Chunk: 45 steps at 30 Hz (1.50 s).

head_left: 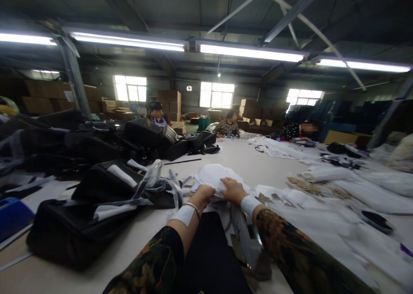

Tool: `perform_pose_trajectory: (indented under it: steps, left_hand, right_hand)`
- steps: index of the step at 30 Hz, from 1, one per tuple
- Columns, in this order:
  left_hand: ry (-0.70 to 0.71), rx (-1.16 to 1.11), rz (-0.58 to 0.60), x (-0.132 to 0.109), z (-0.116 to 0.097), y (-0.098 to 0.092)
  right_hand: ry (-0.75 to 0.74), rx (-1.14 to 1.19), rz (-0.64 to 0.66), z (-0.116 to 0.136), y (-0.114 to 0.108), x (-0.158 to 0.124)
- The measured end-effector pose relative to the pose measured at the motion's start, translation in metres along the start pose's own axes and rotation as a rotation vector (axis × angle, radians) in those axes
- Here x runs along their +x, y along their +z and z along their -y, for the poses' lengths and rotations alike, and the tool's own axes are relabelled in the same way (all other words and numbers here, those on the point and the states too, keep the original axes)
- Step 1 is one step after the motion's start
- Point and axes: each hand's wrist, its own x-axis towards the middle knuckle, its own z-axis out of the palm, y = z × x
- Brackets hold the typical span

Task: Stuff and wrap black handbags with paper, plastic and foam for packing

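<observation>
You've got a slumped, leathery-looking black bag (80, 233) off left, then your left hand (204, 194), fingers curled onto crinkly, roundish white paper (215, 174) mid-table, and your right hand (234, 191) pinching its near edge too.

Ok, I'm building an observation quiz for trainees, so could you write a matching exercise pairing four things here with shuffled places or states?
1. Crumpled thin white sheeting
2. Thin, rounded metal bangle
3. Bright blue, smooth-looking object
4. Long, straight white tube lamp

A. At the picture's left edge
B. Glowing overhead
C. Touched by the left hand and right hand
D. Around the left wrist

Pairs: 1-C, 2-D, 3-A, 4-B.
</observation>
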Motion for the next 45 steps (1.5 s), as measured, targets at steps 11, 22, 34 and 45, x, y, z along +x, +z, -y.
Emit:
perform_pose_trajectory:
  steps: [11,22,34,45]
  left_hand:
    - [-0.186,-0.058,0.068,-0.007,-0.018,-0.039]
    - [-0.126,-0.239,0.107,-0.047,-0.068,-0.096]
    - [0.188,-0.262,0.243,-0.172,-0.039,-0.148]
    - [-0.044,0.003,0.579,-0.196,0.021,-0.165]
  right_hand:
    - [0.007,-0.127,0.132,-0.003,-0.003,0.011]
    - [0.001,-0.117,0.148,-0.003,-0.001,0.01]
    - [-0.078,0.338,0.024,0.0,-0.038,-0.014]
    - [-0.02,1.023,0.435,0.044,-0.024,-0.096]
